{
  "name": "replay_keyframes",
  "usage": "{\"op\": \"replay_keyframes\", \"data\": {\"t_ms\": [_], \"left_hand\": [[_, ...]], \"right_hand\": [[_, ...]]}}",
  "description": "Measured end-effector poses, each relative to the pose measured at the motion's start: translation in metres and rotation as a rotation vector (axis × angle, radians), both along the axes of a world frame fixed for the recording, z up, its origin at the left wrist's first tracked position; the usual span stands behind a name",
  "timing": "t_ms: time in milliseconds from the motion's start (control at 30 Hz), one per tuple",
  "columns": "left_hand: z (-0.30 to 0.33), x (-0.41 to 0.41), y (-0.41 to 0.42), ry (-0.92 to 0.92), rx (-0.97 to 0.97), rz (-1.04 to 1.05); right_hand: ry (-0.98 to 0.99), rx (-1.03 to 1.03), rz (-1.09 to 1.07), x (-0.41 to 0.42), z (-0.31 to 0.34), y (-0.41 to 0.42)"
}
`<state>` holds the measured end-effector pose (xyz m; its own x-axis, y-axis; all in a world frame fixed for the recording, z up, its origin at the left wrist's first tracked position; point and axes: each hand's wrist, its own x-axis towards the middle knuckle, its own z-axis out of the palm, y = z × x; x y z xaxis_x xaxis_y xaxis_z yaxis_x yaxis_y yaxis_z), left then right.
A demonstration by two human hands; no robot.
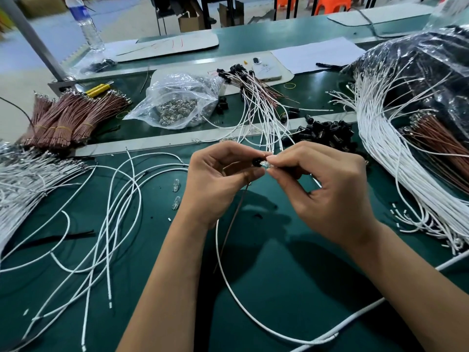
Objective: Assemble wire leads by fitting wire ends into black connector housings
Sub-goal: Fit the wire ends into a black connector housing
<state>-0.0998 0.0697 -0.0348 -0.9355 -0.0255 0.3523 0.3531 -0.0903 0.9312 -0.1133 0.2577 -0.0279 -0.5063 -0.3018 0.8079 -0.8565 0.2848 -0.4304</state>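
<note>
My left hand (218, 179) pinches a black connector housing (257, 162). My right hand (327, 189) pinches a small clear bulb (265, 165) against it. Both are above the green table (279, 288).

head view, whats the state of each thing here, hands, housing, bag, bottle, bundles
left hand: pinches black housing
right hand: pinches clear bulb
housing: held, bulb at its mouth
bulb: held at housing
bag: open, lying on bench
bottle: upright
brown bundles: banded, lying flat
loose white wires: scattered on mat
</note>
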Motion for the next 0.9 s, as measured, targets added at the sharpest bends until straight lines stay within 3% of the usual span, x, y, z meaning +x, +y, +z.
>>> {"op": "replay_keyframes", "data": {"t_ms": [700,900], "left_hand": [[-0.0017,-0.001,0.0027,-0.006,-0.014,0.019],[-0.0023,-0.0014,0.0014,0.001,-0.093,0.043]], "right_hand": [[-0.006,0.078,-0.014,-0.0017,0.0001,-0.0011],[-0.022,0.125,-0.039,-0.0012,0.0012,-0.0024]]}}
